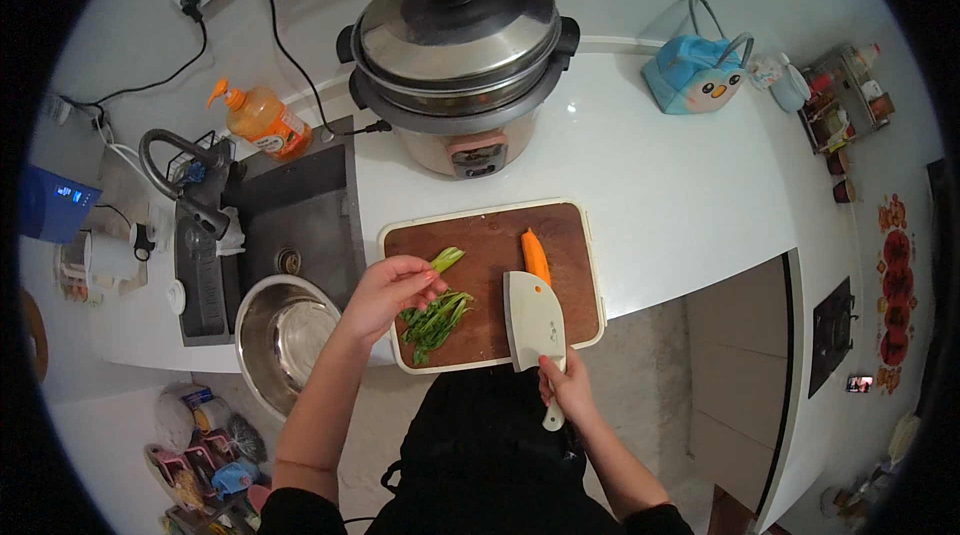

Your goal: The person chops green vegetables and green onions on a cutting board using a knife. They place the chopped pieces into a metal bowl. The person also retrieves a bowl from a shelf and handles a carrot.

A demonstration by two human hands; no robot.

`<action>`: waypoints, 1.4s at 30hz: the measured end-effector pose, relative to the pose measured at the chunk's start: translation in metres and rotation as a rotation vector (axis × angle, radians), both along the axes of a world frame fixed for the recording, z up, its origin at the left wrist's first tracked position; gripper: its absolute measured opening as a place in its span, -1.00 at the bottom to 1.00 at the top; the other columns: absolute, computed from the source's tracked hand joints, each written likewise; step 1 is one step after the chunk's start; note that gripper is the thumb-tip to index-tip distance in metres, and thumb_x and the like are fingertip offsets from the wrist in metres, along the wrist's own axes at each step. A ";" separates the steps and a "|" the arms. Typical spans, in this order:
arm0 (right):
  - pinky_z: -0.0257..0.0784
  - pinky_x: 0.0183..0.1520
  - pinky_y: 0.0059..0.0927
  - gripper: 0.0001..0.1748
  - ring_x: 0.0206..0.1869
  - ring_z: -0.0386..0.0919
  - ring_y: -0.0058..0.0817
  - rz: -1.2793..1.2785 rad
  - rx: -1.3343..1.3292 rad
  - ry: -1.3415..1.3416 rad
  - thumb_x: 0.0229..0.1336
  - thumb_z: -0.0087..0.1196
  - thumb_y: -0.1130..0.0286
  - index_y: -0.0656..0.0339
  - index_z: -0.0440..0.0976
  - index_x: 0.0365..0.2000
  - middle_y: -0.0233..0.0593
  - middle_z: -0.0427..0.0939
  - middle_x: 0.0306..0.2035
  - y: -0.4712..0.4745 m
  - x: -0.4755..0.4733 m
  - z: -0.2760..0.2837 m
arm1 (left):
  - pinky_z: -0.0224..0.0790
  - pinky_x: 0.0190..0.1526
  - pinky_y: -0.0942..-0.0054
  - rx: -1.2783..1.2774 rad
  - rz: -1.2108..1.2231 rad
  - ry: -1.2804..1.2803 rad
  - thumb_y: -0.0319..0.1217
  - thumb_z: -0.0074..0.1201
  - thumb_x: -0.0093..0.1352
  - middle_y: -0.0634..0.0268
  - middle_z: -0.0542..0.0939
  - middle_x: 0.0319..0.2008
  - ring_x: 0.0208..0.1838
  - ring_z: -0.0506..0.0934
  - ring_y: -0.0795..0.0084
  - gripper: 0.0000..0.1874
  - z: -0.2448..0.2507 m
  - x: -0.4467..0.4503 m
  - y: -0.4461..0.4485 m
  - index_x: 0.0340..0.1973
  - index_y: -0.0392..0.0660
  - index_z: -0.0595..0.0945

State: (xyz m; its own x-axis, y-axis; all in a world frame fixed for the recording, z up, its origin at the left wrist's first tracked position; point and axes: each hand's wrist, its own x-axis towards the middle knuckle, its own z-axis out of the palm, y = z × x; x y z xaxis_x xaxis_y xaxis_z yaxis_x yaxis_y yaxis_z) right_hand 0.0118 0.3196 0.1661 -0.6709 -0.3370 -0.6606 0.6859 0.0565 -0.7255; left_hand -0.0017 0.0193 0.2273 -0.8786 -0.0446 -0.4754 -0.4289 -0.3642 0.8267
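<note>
My right hand (566, 383) grips the handle of a pale cleaver (538, 321), whose broad blade reaches over the right half of a brown cutting board (491, 250) with a cream rim. Just beyond the blade tip lies a peeled carrot (535, 256), its near end hidden by the blade. Over the left half of the board, my left hand (400, 286) pinches a short pale-green stalk piece (448, 259) between thumb and fingers. Below that hand, a small heap of leafy green vegetable (435, 326) rests on the board, partly covered by my fingers.
A stainless steel bowl (289, 340) stands left of the board, beside the dark sink (296, 197). Behind the board is a large electric steamer pot (457, 62) with a lid. An orange soap bottle (266, 122) stands behind the sink; a blue bag (697, 74) sits at the back right.
</note>
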 end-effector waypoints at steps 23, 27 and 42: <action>0.39 -0.39 -0.08 -0.69 -0.38 0.48 0.12 0.460 0.513 0.539 0.11 0.07 0.30 0.36 0.29 -0.34 0.20 0.49 -0.47 -0.013 0.004 -0.004 | 0.22 0.18 0.29 -1.214 -0.361 0.333 -0.40 0.24 0.13 0.20 0.42 0.13 0.18 0.35 0.15 -0.47 -0.109 0.040 0.046 0.03 -0.17 0.50; 0.38 -0.42 -0.07 -0.69 -0.40 0.48 0.13 0.481 0.512 0.579 0.12 0.06 0.30 0.36 0.27 -0.34 0.22 0.48 -0.50 -0.020 0.004 -0.015 | 0.30 0.10 0.31 -1.232 -0.221 0.386 -0.44 0.22 0.14 0.20 0.46 0.07 0.11 0.41 0.15 -0.57 -0.121 0.059 0.047 -0.05 -0.14 0.56; 0.38 -0.41 -0.02 -0.72 -0.44 0.46 0.14 0.492 0.611 0.656 0.14 0.03 0.33 0.34 0.22 -0.38 0.18 0.46 -0.51 -0.031 0.017 0.001 | 0.40 -0.13 0.34 -1.465 -0.184 0.556 -0.42 0.21 0.12 0.31 0.54 -0.08 -0.10 0.48 0.21 -0.73 -0.118 0.042 0.047 -0.24 -0.13 0.63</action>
State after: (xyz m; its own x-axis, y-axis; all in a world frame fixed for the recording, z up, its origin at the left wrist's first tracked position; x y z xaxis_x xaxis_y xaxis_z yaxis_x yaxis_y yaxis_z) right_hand 0.0289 0.2883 0.1668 -0.8402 -0.4015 -0.3645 -0.0348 0.7107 -0.7026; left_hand 0.0399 0.0661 0.1089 -0.9666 -0.0348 0.2540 0.0901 0.8815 0.4636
